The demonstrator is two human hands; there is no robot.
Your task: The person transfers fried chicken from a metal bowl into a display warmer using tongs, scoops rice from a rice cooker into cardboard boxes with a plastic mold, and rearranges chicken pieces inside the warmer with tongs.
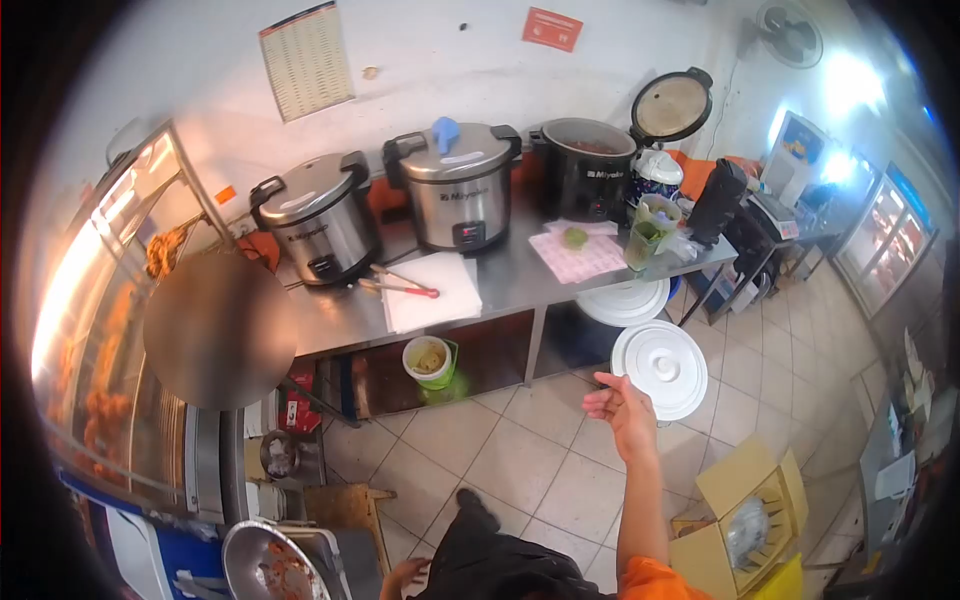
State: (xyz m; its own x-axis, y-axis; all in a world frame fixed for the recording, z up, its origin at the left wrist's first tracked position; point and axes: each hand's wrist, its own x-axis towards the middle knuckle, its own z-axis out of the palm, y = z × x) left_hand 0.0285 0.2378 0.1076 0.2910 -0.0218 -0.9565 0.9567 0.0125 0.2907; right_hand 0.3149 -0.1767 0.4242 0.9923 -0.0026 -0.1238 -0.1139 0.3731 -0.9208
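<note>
My right hand (620,408) reaches forward from an orange sleeve, fingers stretched out and nothing in them. Behind it in view stands a tub with a white round lid (661,368); I cannot tell any contact. Low beside my dark-clothed leg hangs my left hand (405,577), partly visible, its fingers loosely apart and holding nothing I can see. On the steel counter ahead, tongs with red ends (405,288) lie across white paper sheets (440,308). Further right, a green lump (575,238) rests on pink patterned paper (560,258).
Two steel rice cookers (325,220) and an uncovered black one (590,185) line the counter. Below stands a green-and-white bucket (428,360). An opened cardboard box (695,565) sits right, a metal bowl (250,570) lower left. A blurred disc covers part of the left.
</note>
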